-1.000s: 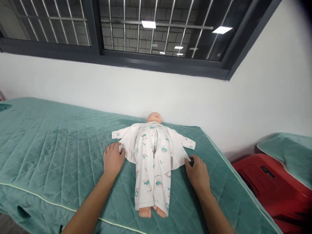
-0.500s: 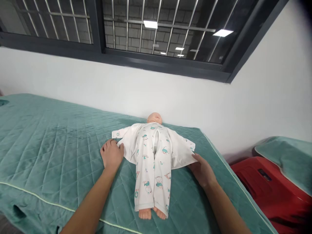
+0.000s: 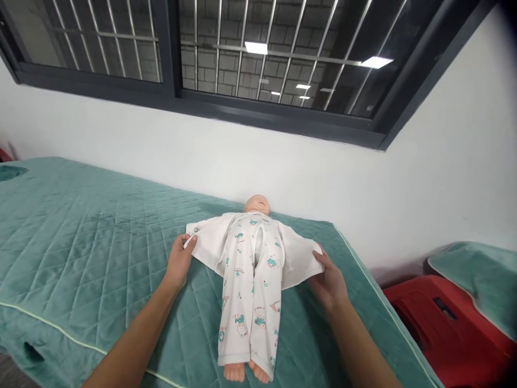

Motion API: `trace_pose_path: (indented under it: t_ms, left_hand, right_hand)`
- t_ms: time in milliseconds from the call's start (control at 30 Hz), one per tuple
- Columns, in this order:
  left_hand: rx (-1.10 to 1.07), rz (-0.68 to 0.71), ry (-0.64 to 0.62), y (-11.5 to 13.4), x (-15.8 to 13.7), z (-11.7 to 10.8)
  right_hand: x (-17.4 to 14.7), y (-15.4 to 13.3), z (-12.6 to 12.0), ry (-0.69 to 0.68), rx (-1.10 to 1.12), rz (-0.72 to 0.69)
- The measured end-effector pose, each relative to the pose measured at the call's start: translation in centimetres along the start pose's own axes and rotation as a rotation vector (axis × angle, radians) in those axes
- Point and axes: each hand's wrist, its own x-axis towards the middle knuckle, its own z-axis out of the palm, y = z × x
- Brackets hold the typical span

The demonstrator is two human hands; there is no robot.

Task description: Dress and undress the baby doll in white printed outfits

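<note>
A baby doll (image 3: 257, 204) lies on its back, head toward the wall and bare feet toward me. It wears white printed trousers (image 3: 238, 302) with small animal figures. A white baby shirt (image 3: 301, 256) is spread open, its two front flaps out to either side of the trousers. My left hand (image 3: 180, 260) pinches the edge of the left flap between thumb and fingers. On the other side my right hand (image 3: 328, 277) grips the right flap's edge, thumb on top and fingers partly hidden beneath the cloth.
A green quilted cover (image 3: 100, 242) with pale piping lies under the doll. Behind it rises a white wall (image 3: 194, 161) with a dark-framed barred window (image 3: 278, 121). To the right stands a red plastic stool (image 3: 436, 323), with green cloth (image 3: 480, 275) over part of it.
My left hand has gone from resting beside the left flap to pinching its edge, and that flap is now lifted and stretched outward. My right hand keeps hold, with its flap raised slightly. The view has tilted up a little.
</note>
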Motion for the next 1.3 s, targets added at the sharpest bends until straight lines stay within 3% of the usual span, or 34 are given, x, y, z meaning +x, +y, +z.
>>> trace_pose_path:
  t_ms: [100,200,300,367,433,533,600,667,800,1000,1100,1300]
  left_hand:
    - [-0.153,-0.041,-0.166,2.6,-0.7,2.2]
    - [-0.040,0.085,-0.375,5.7,-2.6,5.2]
    - [0.227,0.221,-0.752,7.9,-4.5,7.2]
    - [0.353,0.221,-0.875,8.6,-4.7,8.0]
    - [0.372,0.157,-0.821,8.8,-3.7,8.8]
    - [0.352,0.101,-0.588,8.9,-0.5,10.6]
    - [0.412,0.144,-0.499,8.9,1.9,12.3]
    - [0.515,0.189,-0.489,8.9,3.8,14.2]
    - [0.696,0.133,-0.520,8.3,5.7,16.9]
    - [0.587,0.273,-0.505,6.2,6.1,17.2]
    - [0.532,0.315,-0.502,5.6,6.1,17.2]
    - [0.369,0.170,-0.451,6.0,5.2,17.9]
  right_hand:
    - [-0.5,-2.3,3.8,-0.114,-0.356,-0.165]
    - [-2.1,-4.3,7.0,-0.457,-0.790,-0.342]
    - [-3.2,-5.5,8.2,-0.816,-1.009,-0.274]
    - [-2.7,-5.6,7.9,-0.817,-0.990,-0.213]
    - [-1.1,-5.2,7.3,-0.594,-0.927,-0.213]
    - [2.7,-3.8,6.9,-0.198,-0.996,-0.216]
    - [5.4,-2.9,7.5,-0.089,-1.128,-0.185]
    - [7.6,-2.1,8.7,-0.065,-1.234,-0.176]
    - [10.0,-1.5,10.5,-0.051,-1.348,-0.145]
    - [10.5,-0.8,9.2,-0.050,-1.343,-0.111]
    - [11.2,-0.5,8.5,-0.110,-1.220,-0.114]
    - [11.8,0.1,9.7,-0.178,-0.764,-0.156]
